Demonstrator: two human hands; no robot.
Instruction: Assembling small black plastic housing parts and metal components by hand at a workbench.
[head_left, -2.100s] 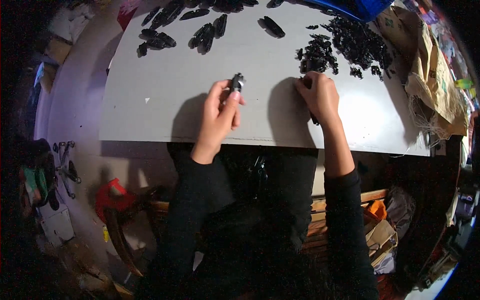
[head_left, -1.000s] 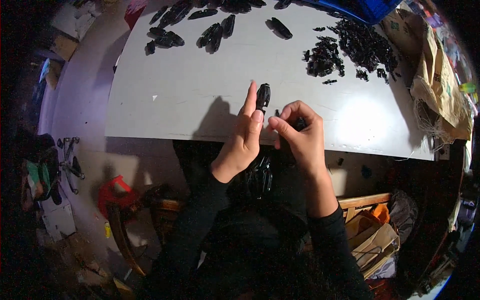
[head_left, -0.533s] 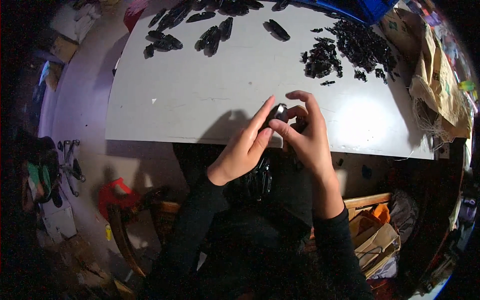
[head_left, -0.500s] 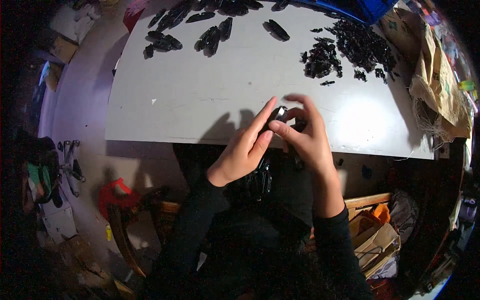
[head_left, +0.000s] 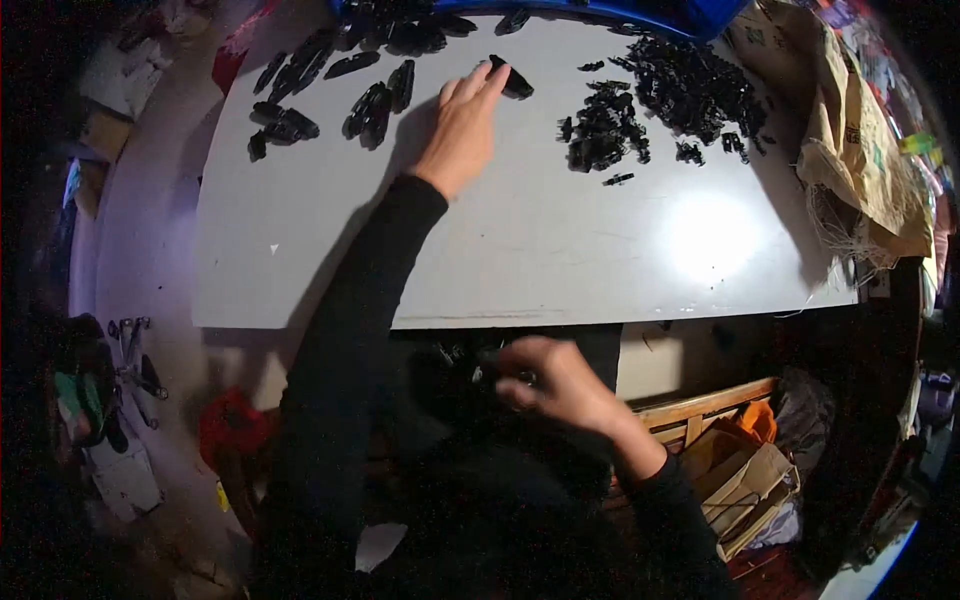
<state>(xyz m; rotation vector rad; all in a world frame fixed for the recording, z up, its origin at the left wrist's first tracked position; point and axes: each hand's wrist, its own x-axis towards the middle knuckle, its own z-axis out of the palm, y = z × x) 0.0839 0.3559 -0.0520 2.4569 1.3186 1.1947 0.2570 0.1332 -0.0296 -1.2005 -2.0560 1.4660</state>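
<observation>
My left hand (head_left: 462,128) reaches across the white table with its fingers stretched out. Its fingertips meet the upper end of a long, dark plastic piece (head_left: 516,84); no grip on it shows. Low in front of me, below the table's near edge, my right hand (head_left: 565,385) is curled and smeared by motion. Whether it holds anything is hidden. Several shiny black pieces (head_left: 455,352) lie beside it in my lap. More long black pieces (head_left: 370,113) rest in small groups to the left of my left hand.
At the far right of the table (head_left: 480,260) spreads a heap of small black parts (head_left: 690,90), with a smaller pile (head_left: 605,128) beside it. A blue bin (head_left: 690,18) stands at the back. A woven sack (head_left: 865,150) hangs over the right edge. Below right is an open carton (head_left: 750,495).
My hands were together over the table's near edge around a black piece. The left has since reached forward to the long dark piece, while the right has dropped towards my lap. The view has shifted.
</observation>
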